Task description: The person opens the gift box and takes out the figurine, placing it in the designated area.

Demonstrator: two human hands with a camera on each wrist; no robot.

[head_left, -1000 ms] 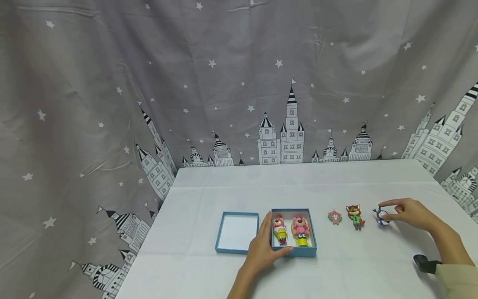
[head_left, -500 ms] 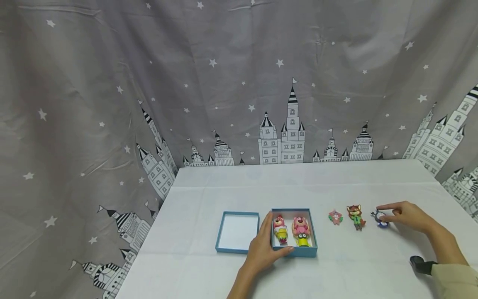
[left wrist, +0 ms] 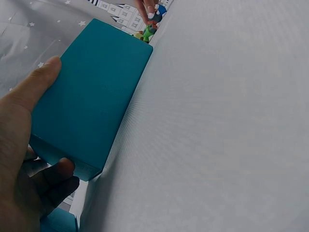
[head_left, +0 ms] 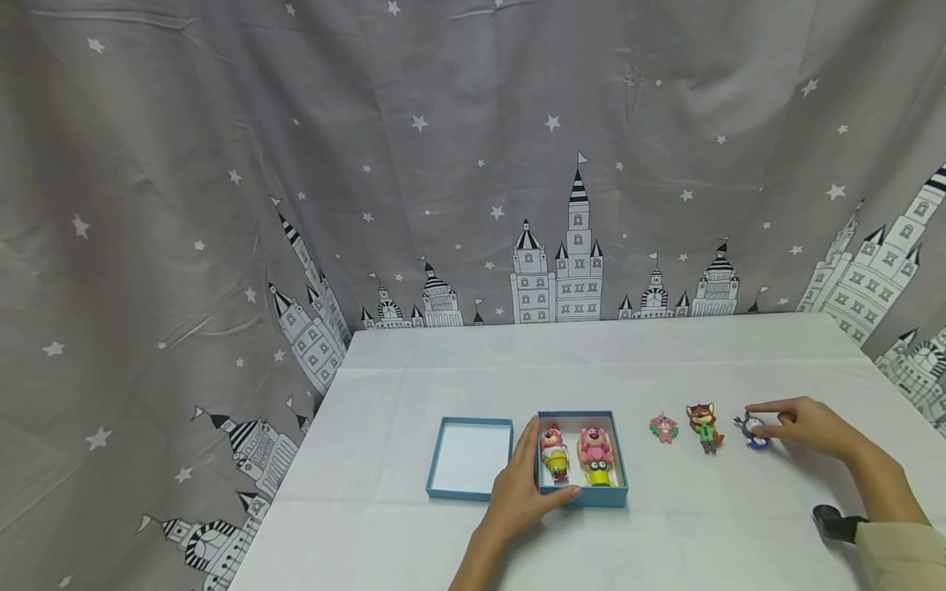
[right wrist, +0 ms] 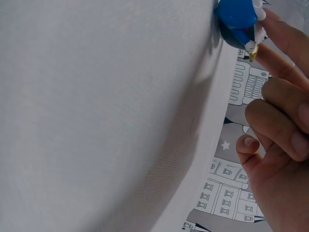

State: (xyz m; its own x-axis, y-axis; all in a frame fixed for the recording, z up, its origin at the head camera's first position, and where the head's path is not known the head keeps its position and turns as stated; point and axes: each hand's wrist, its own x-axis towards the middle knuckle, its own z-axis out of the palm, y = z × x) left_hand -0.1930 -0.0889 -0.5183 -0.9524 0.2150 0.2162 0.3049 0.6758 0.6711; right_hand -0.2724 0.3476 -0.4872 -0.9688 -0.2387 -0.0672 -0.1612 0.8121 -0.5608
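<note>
My left hand [head_left: 513, 497] holds the blue box [head_left: 602, 497] by its near left corner, thumb along the front wall and fingers along the left side. Inside the box lie two pink bear figurines, one with a yellow cone-like base [head_left: 557, 468] and one above a yellow goggle-eyed head [head_left: 597, 474]. Over at the right, my right hand [head_left: 816, 427] pinches a small blue and white figurine [right wrist: 236, 13] between thumb and index finger, low at the tabletop. Its other fingers are curled in.
Left of the box lies a shallow blue-rimmed lid [head_left: 458, 495], white inside. Between the box and my right hand lie a fox figurine [head_left: 705, 431] in green and a small pink figurine [head_left: 664, 428]. A grey castle-print curtain [head_left: 443, 164] hangs behind the white table [head_left: 414, 550].
My right hand has shifted slightly left with the blue and white figurine, then stayed there over the last half second. My left hand and the box have kept their place.
</note>
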